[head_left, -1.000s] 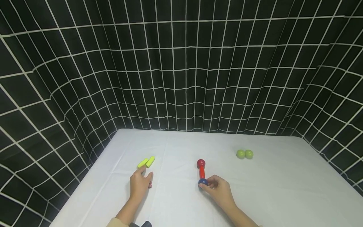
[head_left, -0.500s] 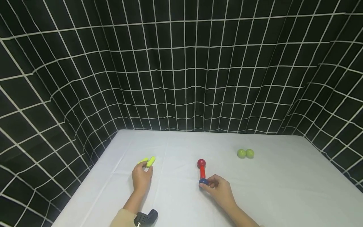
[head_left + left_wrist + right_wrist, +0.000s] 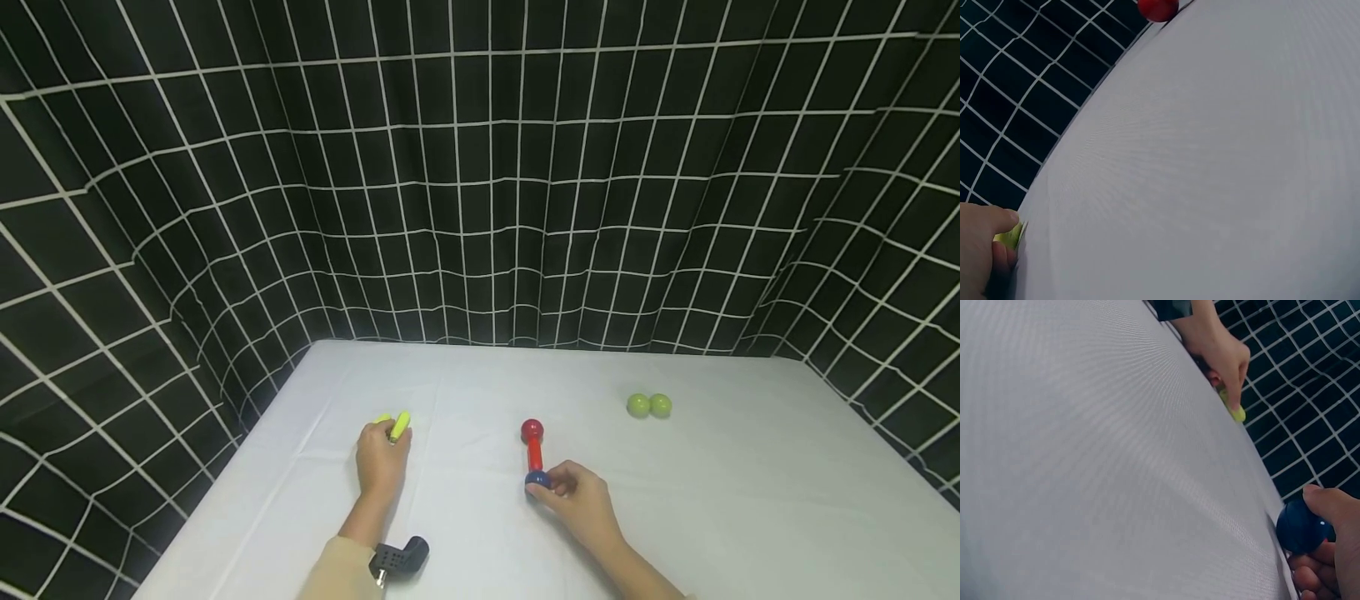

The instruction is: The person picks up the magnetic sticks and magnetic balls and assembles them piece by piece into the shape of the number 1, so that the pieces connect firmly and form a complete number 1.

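My left hand [image 3: 382, 465] lies palm-down on the white surface [image 3: 720, 500], its grip pinching the yellow sticks [image 3: 400, 425] at my fingertips. My right hand [image 3: 581, 500] rests beside it, grip curled round the blue ball [image 3: 536, 480] of the red rod [image 3: 534, 454].

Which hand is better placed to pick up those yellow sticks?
The left hand, most likely. Its fingers already lie over the yellow sticks at the table's left side. The right hand is busy holding the blue ball at the near end of the red rod.
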The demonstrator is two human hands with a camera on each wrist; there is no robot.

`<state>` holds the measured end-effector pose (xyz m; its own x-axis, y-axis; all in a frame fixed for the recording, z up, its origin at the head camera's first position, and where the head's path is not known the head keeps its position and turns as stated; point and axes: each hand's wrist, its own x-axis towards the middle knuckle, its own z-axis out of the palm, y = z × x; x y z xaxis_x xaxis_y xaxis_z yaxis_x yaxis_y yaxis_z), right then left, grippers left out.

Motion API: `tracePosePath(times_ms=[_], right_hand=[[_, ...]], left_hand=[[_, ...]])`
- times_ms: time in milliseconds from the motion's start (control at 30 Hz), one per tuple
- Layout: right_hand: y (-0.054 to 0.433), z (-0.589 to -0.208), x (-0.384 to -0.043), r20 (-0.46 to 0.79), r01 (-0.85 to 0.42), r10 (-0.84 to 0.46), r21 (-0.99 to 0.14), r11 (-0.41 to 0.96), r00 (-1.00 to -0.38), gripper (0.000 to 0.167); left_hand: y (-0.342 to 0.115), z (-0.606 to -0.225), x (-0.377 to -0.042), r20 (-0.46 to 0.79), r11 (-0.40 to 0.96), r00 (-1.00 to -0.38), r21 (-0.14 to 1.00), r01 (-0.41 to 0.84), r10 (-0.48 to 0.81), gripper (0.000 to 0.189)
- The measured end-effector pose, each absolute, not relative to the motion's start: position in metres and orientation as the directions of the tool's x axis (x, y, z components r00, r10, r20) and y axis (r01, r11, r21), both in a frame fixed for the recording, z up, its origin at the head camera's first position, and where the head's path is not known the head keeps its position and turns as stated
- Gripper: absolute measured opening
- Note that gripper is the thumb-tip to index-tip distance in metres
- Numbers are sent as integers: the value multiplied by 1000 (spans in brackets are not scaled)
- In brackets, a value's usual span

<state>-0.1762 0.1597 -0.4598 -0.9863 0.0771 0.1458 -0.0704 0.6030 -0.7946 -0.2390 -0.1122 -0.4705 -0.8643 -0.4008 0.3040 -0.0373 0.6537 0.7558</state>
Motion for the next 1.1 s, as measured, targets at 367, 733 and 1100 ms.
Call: tracePosePath(times_ms=[367,733,1100], right_hand=[[160,-458,-175,142,-60,88,-791,609,-986,31],[160,-458,-175,161,-76,85,-787,612,-983,31],[159,-457,-174,140,-58,87,-789,612,-986,31]], left_hand=[[-107,-467,-239,301,749,-894,660,-57,-332,31],[-106,-463,-234,247,719,-915,692,-63,-318,27],[-105,-446,-227,119,774,-971,627,-87,-206,23]])
